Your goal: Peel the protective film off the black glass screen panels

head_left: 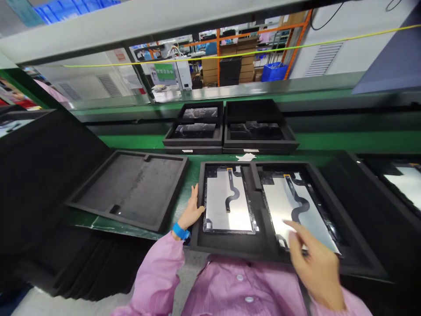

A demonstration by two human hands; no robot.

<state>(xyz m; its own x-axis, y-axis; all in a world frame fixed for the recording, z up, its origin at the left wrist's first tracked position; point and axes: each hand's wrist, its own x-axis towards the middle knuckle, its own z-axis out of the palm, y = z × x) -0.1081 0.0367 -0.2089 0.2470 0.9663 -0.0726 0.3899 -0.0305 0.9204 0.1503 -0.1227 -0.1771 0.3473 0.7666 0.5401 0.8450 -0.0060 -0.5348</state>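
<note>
A black foam tray [256,210] lies in front of me on the green belt, with two pockets. Each pocket holds a silver panel with a black flex cable: the left panel [226,206] and the right panel [296,210]. My left hand [192,213] rests on the tray's left edge, fingers spread, holding nothing. My right hand [315,263] hovers blurred over the near end of the right panel, fingers loosely apart; whether it touches the panel I cannot tell. I wear pink sleeves and a blue wrist strap [180,231].
An empty black foam tray [131,188] lies to the left. Two more black trays [197,129] [256,127] with dark parts sit further back on the belt. Another tray [394,184] with a panel is at right. Stacked foam [82,263] lies low left.
</note>
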